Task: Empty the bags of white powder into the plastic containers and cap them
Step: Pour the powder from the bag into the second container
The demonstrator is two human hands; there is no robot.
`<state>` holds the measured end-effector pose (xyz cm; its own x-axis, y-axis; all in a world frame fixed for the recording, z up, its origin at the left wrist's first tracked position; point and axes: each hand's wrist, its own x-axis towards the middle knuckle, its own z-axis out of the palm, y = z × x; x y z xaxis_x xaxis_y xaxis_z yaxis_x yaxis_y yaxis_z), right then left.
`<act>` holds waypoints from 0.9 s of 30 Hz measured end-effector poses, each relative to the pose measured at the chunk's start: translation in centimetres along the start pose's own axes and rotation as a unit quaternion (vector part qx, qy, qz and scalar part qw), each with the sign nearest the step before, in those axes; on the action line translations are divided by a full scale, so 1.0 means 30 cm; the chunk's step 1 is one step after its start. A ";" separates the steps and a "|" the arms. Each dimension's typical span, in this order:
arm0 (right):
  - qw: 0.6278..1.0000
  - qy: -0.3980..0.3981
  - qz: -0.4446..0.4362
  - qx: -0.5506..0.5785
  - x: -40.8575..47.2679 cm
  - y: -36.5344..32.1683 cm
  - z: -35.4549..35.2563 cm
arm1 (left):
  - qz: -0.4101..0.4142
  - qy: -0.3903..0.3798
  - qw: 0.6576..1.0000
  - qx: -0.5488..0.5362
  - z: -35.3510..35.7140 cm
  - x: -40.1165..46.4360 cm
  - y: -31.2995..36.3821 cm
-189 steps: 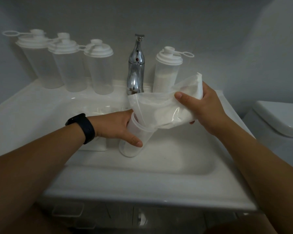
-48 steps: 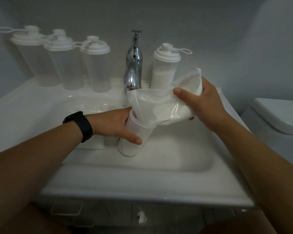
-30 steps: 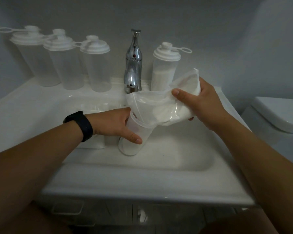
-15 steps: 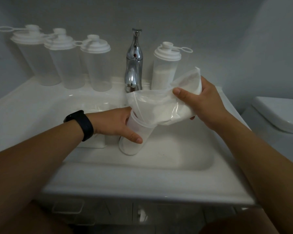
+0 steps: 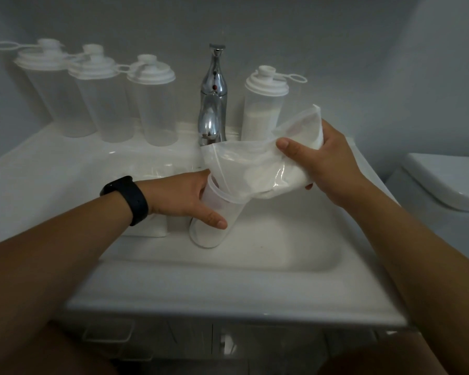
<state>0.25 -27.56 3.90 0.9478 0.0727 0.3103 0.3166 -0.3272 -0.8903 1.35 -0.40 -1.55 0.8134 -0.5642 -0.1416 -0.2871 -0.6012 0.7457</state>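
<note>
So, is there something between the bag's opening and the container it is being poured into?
Nothing visible. The right hand holds the bag tilted, its mouth tucked inside the rim of the open container, which the left hand grips in the sink.

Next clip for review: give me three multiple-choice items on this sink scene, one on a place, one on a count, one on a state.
1. Where is the open container being filled?
A. Inside the sink basin
B. On the toilet
C. On the floor

2. How many capped containers stand left of the tap?
A. One
B. Three
C. Five

3. What is the right hand doing?
A. Resting flat
B. Turning the tap
C. Gripping the bag

Answers: 1 A, its base sits in the sink; 2 B, three lids line up there; 3 C, its fingers curl round the bag tipped into the container.
</note>
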 end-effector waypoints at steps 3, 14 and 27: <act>1.000 0.006 -0.005 0.003 0.003 -0.001 0.000 | -0.003 0.000 1.000 -0.011 -0.001 -0.001 -0.001; 1.000 0.002 -0.007 -0.003 0.009 0.007 -0.005 | -0.011 -0.001 1.000 -0.004 -0.002 0.000 -0.003; 1.000 0.009 -0.007 -0.003 0.009 0.003 -0.011 | 0.001 -0.002 1.000 -0.004 -0.002 0.003 -0.012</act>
<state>0.53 -27.87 4.00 0.9424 0.0598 0.3292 0.3298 -0.3310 -0.8841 1.56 -0.22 -1.80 0.8108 -0.5674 -0.1435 -0.2838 -0.5956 0.7515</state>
